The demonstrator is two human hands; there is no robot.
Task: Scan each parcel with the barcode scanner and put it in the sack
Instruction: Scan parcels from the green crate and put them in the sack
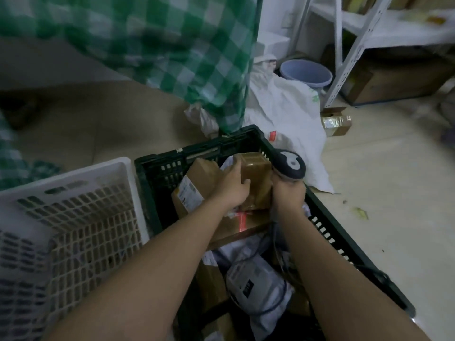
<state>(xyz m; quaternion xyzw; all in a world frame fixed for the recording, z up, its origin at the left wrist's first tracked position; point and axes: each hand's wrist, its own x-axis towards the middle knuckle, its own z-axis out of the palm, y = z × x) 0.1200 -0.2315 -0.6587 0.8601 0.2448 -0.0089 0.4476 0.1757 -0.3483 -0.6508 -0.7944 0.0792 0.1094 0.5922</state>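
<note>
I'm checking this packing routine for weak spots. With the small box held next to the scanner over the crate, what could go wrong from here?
1. The left hand grips the small taped box from one side only; it could slip back into the black crate.
2. No label shows on the box's visible faces, so the barcode scanner in the right hand may miss the code.
3. The scanner's cable trails among the crate's parcels and might snag.
</note>
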